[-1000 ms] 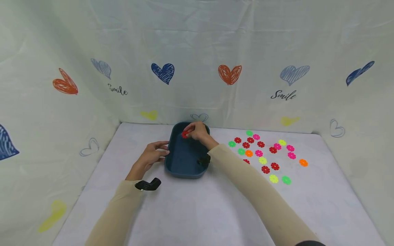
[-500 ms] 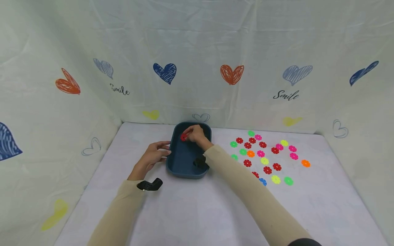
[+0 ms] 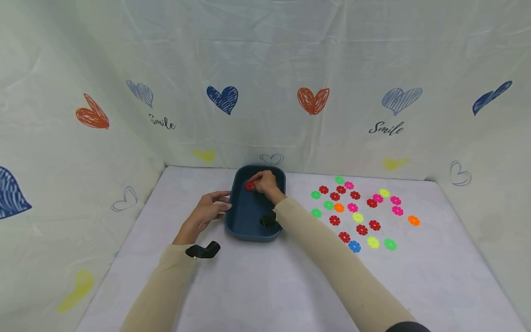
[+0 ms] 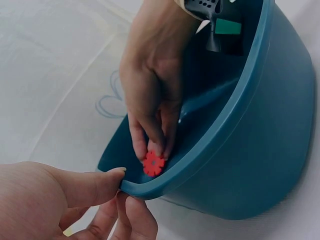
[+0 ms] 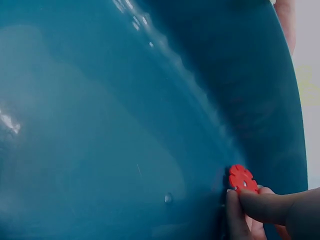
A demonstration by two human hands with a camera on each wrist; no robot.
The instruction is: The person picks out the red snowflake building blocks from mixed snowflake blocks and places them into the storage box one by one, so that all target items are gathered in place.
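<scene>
A deep blue plastic tub (image 3: 250, 239) with rounded corners stands near the back of the table. My left hand (image 3: 206, 210) grips its left rim, thumb on top and fingers under the outer side, as the left wrist view shows. Inside the tub, my right hand (image 3: 265, 183) pinches a red notched disc (image 5: 242, 178) between thumb and fingertips. The disc is held low, close to the tub's inner wall, in the right wrist view. Around it the tub's floor shows bare blue plastic.
Several notched discs in red, pink, green, yellow, orange and one blue disc (image 3: 354, 246) lie scattered on the white table (image 3: 257, 286), right of the tub. A white curtain (image 3: 265, 50) printed with hearts hangs behind. Black wrist cameras sit on both sleeves.
My right hand has lowered slightly toward me inside the tub with the red disc. The left hand keeps its hold on the rim. The view has shifted a little.
</scene>
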